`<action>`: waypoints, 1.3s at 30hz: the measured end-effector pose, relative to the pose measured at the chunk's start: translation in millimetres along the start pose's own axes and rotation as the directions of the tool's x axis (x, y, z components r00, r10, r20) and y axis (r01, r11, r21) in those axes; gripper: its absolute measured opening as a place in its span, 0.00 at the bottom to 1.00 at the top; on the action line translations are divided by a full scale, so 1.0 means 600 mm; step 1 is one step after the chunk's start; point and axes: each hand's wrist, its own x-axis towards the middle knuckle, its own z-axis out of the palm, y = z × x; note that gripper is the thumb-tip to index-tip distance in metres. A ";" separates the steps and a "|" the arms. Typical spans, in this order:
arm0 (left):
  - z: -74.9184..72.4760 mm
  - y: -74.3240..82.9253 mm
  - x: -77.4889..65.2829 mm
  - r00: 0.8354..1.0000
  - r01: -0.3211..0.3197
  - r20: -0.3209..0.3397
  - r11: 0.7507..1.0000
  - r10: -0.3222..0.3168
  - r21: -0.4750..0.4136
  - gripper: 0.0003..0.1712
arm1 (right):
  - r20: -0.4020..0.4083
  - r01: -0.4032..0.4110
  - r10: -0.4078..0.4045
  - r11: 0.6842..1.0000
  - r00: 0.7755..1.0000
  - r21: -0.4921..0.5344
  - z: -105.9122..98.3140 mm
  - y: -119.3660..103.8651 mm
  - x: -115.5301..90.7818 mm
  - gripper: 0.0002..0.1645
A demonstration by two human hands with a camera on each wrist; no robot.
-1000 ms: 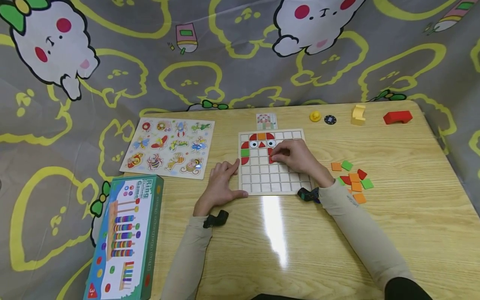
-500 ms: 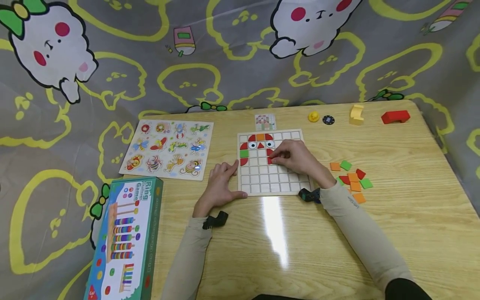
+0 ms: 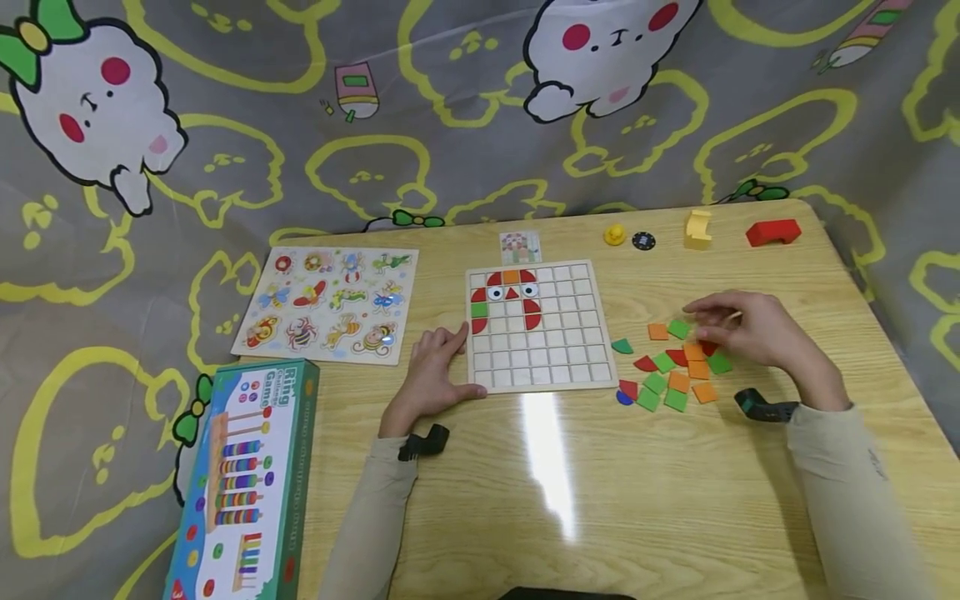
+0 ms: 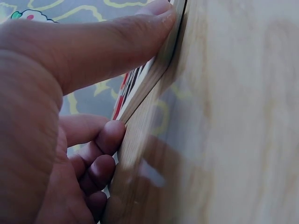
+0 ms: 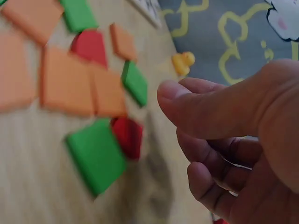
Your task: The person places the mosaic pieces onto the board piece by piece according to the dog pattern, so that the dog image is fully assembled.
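Note:
My left hand (image 3: 432,375) lies at the near left corner of a wooden grid board (image 3: 540,377), thumb and index finger touching its edges, as the left wrist view shows the thumb (image 4: 140,35) along the rim. Red, orange and green tiles with two eye tiles (image 3: 529,290) form an owl-like head on the board's upper left part. My right hand (image 3: 750,329) hovers over the right end of a loose tile pile, fingers loosely curled. In the right wrist view nothing sits between thumb and fingers; a green tile (image 5: 98,156) and a red tile (image 5: 128,137) lie below.
Several loose tiles (image 3: 678,382) spread right of the board. A picture card (image 3: 520,247) lies behind it. Along the back stand a yellow duck (image 3: 615,234), a black chip (image 3: 643,241), a yellow block (image 3: 697,231) and a red block (image 3: 774,232). Left are an insect puzzle (image 3: 330,308) and a game box (image 3: 240,475).
My right hand has left the red tile in the board's right column and moved right over the loose pile. The tile stays on the board. The left hand keeps its place at the board.

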 end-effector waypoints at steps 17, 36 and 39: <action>0.002 0.002 -0.003 1.000 -0.001 0.008 1.000 0.001 0.005 0.66 | 0.047 -0.092 0.094 0.995 0.994 -0.042 0.015 0.030 -0.021 0.17; -0.002 -0.001 -0.002 1.000 -0.004 -0.009 1.000 0.004 -0.009 0.65 | 0.055 -0.114 0.116 0.993 0.992 -0.037 0.015 0.037 -0.017 0.21; -0.003 -0.002 -0.003 1.000 0.000 -0.004 1.000 0.000 -0.006 0.66 | 0.074 -0.087 0.091 0.995 0.993 -0.047 0.012 0.037 -0.022 0.20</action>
